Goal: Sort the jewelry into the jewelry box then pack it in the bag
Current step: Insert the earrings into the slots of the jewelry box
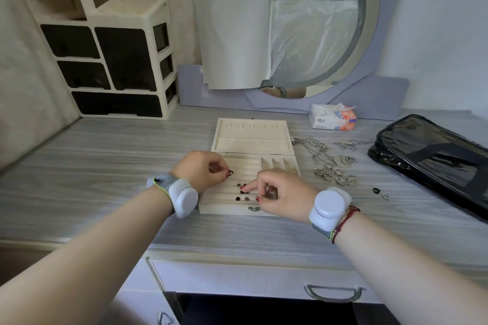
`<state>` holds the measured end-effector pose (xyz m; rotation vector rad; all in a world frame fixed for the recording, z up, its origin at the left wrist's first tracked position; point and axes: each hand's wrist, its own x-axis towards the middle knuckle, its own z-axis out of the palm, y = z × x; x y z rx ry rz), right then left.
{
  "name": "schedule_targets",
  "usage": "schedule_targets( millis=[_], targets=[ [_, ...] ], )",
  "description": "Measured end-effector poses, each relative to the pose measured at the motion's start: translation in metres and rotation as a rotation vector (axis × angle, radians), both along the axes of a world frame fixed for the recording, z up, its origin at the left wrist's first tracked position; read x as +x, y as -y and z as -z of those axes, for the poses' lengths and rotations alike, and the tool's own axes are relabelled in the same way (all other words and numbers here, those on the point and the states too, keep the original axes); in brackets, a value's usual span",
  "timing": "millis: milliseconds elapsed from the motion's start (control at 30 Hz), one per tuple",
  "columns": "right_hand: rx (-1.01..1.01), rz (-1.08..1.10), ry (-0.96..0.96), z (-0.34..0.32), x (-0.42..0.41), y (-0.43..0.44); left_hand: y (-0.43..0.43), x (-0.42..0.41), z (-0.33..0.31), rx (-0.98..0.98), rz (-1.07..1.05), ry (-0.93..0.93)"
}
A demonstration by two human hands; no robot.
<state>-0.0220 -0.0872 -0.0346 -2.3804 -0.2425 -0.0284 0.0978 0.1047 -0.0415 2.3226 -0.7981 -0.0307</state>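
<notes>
An open cream jewelry box (274, 144) lies in the middle of the table, lid tilted back. Several small dark rings (238, 198) sit in its ring slots. My left hand (203, 170) pinches a dark ring (230, 173) over the box's left side. My right hand (281, 194) hovers over the slots, index finger pointing onto a row, thumb and fingers pinching a small silver ring (258, 196). A heap of silver rings (335, 174) and chains (319, 148) lies right of the box. The black glossy bag (435, 158) lies at the far right.
A cream drawer organizer (111, 60) stands at the back left. A round mirror (317, 34) partly covered with paper and a tissue pack (332, 116) are behind the box. Two loose rings (380, 192) lie near the bag. A drawer handle (332, 294) is below the table edge.
</notes>
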Motion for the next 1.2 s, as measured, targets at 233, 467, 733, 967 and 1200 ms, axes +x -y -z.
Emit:
schedule_targets(
  millis=[233,467,733,967,1200],
  targets=[
    [-0.160,-0.046,0.014,-0.003,0.002,-0.003,0.000,0.000,0.002,-0.017,-0.017,-0.027],
    [-0.115,-0.057,-0.019,-0.009,0.000,-0.003,0.000,-0.001,0.002,-0.003,-0.023,-0.010],
    [-0.068,-0.010,-0.034,-0.004,0.001,0.000,0.002,-0.003,0.000,0.028,-0.023,-0.011],
    [-0.052,0.190,0.087,-0.004,0.016,0.007,0.008,-0.002,-0.002,0.144,0.034,0.035],
    [-0.299,0.223,0.056,-0.005,0.042,0.002,0.012,-0.004,-0.002,0.270,0.074,0.216]
  ],
)
